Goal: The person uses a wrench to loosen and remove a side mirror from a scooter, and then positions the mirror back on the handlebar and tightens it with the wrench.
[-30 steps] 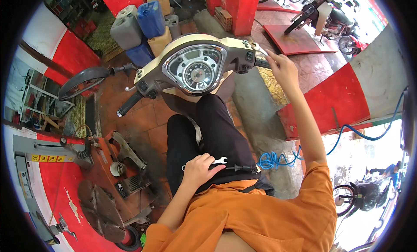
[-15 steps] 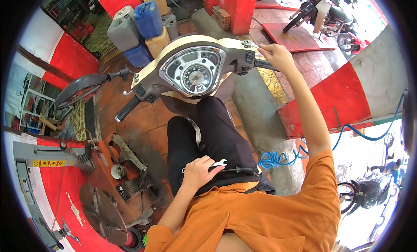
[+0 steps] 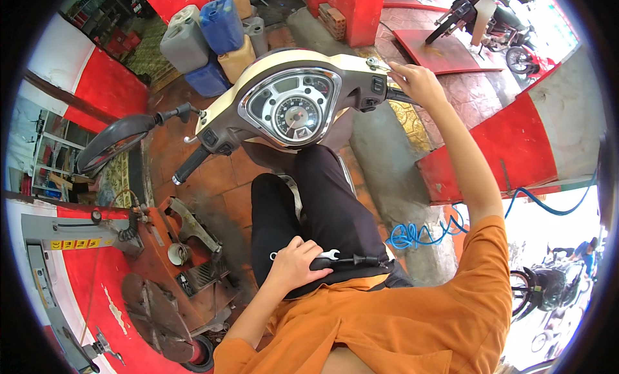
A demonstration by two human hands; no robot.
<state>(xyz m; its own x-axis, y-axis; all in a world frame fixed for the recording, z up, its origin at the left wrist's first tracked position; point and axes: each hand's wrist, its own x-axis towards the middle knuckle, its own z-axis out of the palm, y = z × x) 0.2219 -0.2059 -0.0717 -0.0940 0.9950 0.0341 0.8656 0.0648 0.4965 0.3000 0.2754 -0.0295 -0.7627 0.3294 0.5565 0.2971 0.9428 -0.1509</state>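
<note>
I am astride a cream and dark-grey scooter, its round dashboard in front of me. My right hand is closed at the right end of the handlebar cover, fingertips on a silver wrench at the mirror mount, just above the right grip. In my lap, my left hand is closed on an open-end wrench and rests over a black rod with a ribbed boot, whose far part is hidden by my clothing. The left mirror is still attached.
Plastic jerrycans stand ahead. A red-stained machine with a round plate is at my left. A red-and-grey wall and blue coiled hose are at my right. Motorbikes stand beyond; a person in blue is outside.
My right hand has edged up and toward the mirror mount, the wrench in it turning flatter. My left hand and what it holds have shifted slightly down in the view.
</note>
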